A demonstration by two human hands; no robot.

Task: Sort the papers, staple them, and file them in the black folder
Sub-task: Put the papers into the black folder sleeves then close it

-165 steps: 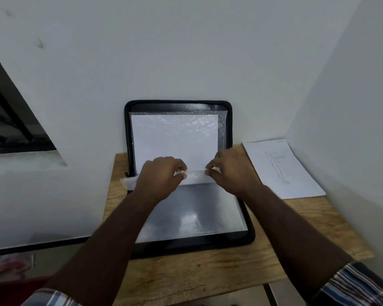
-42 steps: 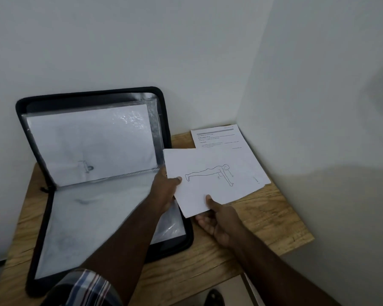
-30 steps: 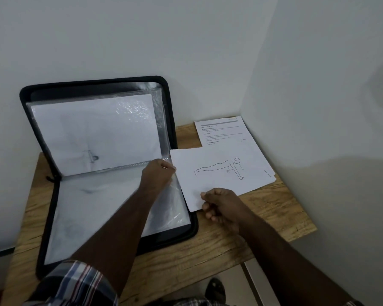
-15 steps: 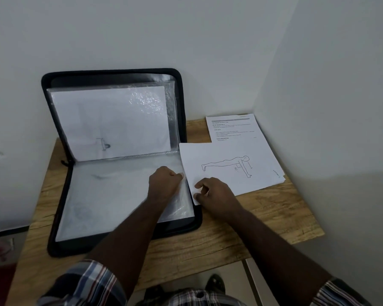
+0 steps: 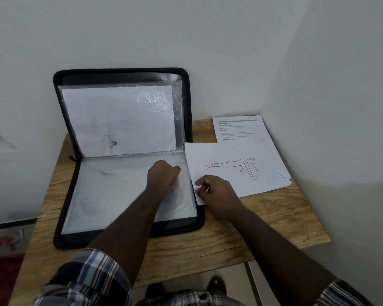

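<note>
The black folder (image 5: 195,221) lies open on the wooden table, its upper half leaning on the wall with a filed sheet (image 5: 119,120) in a clear sleeve. My left hand (image 5: 163,177) sits at the right edge of the lower plastic sleeve (image 5: 111,191), fingers curled on the sleeve's edge. My right hand (image 5: 215,191) pinches the lower left corner of a white sheet with a plank-figure drawing (image 5: 241,171). That corner overlaps the folder's right edge. The sheet lies on more papers, with a printed text page (image 5: 239,129) showing behind it.
The wooden table (image 5: 252,228) stands in a corner, with white walls close behind and on the right. Bare wood shows in front of the folder and papers. The floor and a shoe (image 5: 216,286) appear below the table's front edge.
My right hand has brought the drawing sheet down and left, to the folder's right edge. My left hand has slid down from the spine to the lower sleeve's edge.
</note>
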